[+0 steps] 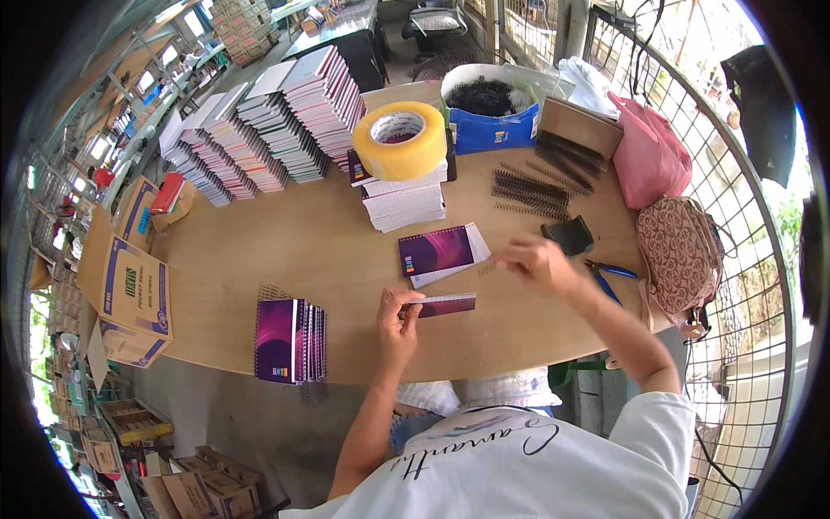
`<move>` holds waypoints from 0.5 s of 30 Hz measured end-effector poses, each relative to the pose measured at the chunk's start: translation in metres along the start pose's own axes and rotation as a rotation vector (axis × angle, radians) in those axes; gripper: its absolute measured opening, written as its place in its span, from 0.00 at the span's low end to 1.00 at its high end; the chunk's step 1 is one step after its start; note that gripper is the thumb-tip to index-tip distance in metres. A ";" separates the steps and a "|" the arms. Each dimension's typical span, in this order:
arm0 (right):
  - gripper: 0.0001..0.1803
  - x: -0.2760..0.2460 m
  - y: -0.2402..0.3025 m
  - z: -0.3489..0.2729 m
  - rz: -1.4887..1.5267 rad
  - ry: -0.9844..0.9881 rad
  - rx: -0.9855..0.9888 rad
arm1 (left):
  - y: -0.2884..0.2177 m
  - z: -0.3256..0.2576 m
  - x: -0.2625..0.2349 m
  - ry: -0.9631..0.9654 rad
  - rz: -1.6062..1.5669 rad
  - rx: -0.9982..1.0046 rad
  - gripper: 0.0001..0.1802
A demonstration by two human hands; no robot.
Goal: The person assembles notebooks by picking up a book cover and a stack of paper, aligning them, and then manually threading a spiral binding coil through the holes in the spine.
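Note:
My left hand (397,313) grips a small purple-covered notepad (445,304) standing on edge on the wooden table (303,251). My right hand (538,260) hovers just to its right with fingers pinched on a thin black spiral wire (489,267), which is blurred. Beyond the hands lies another unbound purple notepad (441,253) on white sheets. A stack of bound purple notebooks (290,340) sits at the table's near left edge.
A yellow tape roll (399,140) tops a pile of white pads (405,201). Rows of stacked notebooks (268,130) fill the far left. Loose black spiral coils (532,190), blue pliers (609,275), a blue bin (493,130), pink bag (650,156) and patterned bag (681,255) stand right. Cartons (130,290) left.

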State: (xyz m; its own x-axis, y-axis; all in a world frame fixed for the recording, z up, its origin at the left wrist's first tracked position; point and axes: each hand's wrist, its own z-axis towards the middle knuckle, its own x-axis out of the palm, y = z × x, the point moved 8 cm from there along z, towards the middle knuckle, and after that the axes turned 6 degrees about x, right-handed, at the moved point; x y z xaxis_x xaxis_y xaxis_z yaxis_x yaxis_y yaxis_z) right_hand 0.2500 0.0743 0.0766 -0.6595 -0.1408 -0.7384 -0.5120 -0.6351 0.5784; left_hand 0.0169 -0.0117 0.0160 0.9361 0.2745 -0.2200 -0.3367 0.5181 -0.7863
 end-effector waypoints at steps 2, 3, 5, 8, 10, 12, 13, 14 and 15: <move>0.10 0.016 0.001 -0.015 0.189 0.019 0.176 | 0.002 0.000 0.003 0.011 0.010 0.021 0.08; 0.09 0.022 0.002 -0.020 0.272 0.018 0.236 | 0.002 -0.001 0.004 0.017 0.022 0.016 0.08; 0.08 0.025 0.001 -0.024 0.335 -0.011 0.241 | 0.000 -0.002 0.006 0.036 0.048 0.008 0.07; 0.09 0.026 0.003 -0.027 0.320 -0.066 0.126 | -0.001 -0.002 0.004 0.014 0.025 -0.014 0.06; 0.09 0.023 0.007 -0.024 0.368 -0.064 0.114 | 0.002 -0.004 0.003 0.011 0.015 -0.025 0.04; 0.09 0.023 0.013 -0.022 0.329 -0.025 0.082 | 0.003 -0.004 0.002 0.003 0.010 -0.032 0.04; 0.09 0.024 0.015 -0.021 0.310 -0.005 0.066 | 0.003 -0.004 0.002 -0.002 0.010 -0.036 0.04; 0.09 0.024 0.015 -0.021 0.317 0.001 0.055 | 0.002 -0.004 0.001 -0.006 0.010 -0.040 0.04; 0.08 0.025 0.016 -0.021 0.324 0.006 0.043 | 0.003 -0.005 0.001 -0.004 0.022 -0.047 0.04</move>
State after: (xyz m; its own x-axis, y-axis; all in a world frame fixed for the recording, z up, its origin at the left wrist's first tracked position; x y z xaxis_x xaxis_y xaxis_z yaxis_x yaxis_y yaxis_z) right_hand 0.2367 0.0451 0.0598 -0.7885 -0.3352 -0.5156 -0.2991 -0.5236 0.7977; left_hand 0.0179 -0.0139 0.0109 0.9281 0.2886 -0.2355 -0.3521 0.4734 -0.8074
